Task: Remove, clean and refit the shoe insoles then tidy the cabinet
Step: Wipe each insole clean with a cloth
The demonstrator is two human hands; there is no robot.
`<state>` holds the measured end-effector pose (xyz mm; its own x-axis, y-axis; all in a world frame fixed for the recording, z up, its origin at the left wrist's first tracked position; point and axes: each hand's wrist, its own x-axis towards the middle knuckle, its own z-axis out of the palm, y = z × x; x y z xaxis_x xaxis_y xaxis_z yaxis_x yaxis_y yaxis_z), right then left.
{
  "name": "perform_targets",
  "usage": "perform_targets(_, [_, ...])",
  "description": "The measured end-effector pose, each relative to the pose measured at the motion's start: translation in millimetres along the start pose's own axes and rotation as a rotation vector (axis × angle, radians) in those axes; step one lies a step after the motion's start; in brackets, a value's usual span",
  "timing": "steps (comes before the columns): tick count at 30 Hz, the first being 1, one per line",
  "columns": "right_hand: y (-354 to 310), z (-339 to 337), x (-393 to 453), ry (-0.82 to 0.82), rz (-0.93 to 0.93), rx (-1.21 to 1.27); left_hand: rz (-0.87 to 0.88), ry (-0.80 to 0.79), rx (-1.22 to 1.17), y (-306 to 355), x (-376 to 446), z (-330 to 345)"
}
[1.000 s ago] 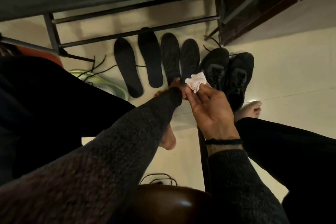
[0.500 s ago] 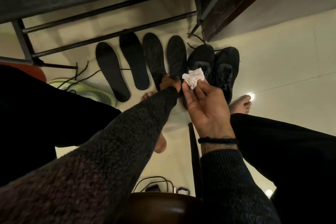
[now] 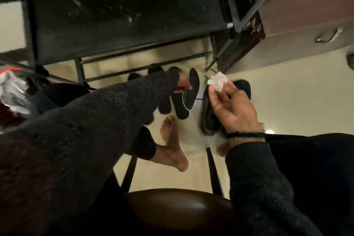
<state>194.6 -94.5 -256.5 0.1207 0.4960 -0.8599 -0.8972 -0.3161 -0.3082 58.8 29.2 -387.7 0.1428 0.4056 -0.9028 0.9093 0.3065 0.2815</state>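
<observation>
My left hand [image 3: 182, 84], mostly covered by a dark sleeve, grips a black insole [image 3: 192, 90] and holds it tilted off the floor. Other black insoles [image 3: 179, 106] lie on the tiles beneath it, partly hidden by my arm. My right hand [image 3: 232, 110] is palm up to the right and pinches a crumpled white tissue [image 3: 217, 82] at its fingertips, apart from the insole. A pair of black shoes [image 3: 208, 120] stands on the floor under the right hand.
A dark metal shoe rack [image 3: 124, 25] fills the top. A brown wooden cabinet [image 3: 306, 15] with a metal handle stands at upper right. My bare foot [image 3: 172, 145] rests on the tiles; a brown stool seat [image 3: 178, 207] is below. A plastic bag [image 3: 11, 90] lies far left.
My left hand has picked up one insole from the row on the floor. My right hand with the tissue has shifted right, away from the left hand. The view has tilted upward.
</observation>
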Motion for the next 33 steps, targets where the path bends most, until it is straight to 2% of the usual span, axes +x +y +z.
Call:
perform_targets(9, [-46.8,20.6,-98.6,-0.253,-0.199,0.058,0.311,-0.073,-0.186,5.4,-198.3,-38.8])
perform_targets(15, [-103.6,22.3,-158.6,-0.442,-0.252,0.230,0.550,-0.039,-0.315,56.3,-290.5,-36.2])
perform_targets(17, [-128.5,29.0,-178.1,-0.528,-0.278,0.253,0.634,0.009,-0.319,87.0,-316.7,-43.0])
perform_targets(20, [-166.4,52.3,-204.9,-0.596,-0.368,0.214,0.712,0.169,-0.264,144.3,-351.6,-62.7])
perform_targets(23, [-198.9,78.7,-223.9,-0.506,-0.498,0.148,0.725,0.258,-0.243,198.8,-369.6,-81.5])
perform_targets(27, [-238.6,91.9,-220.4,-0.342,-0.614,-0.004,0.645,0.348,-0.140,242.3,-350.0,-92.1])
perform_targets(30, [-262.2,84.1,-202.3,-0.291,-0.683,-0.021,0.596,0.358,-0.111,254.5,-312.6,-68.7])
perform_targets(33, [-265.9,63.4,-185.1,-0.286,-0.703,-0.042,0.563,0.340,-0.227,257.8,-260.5,-36.4])
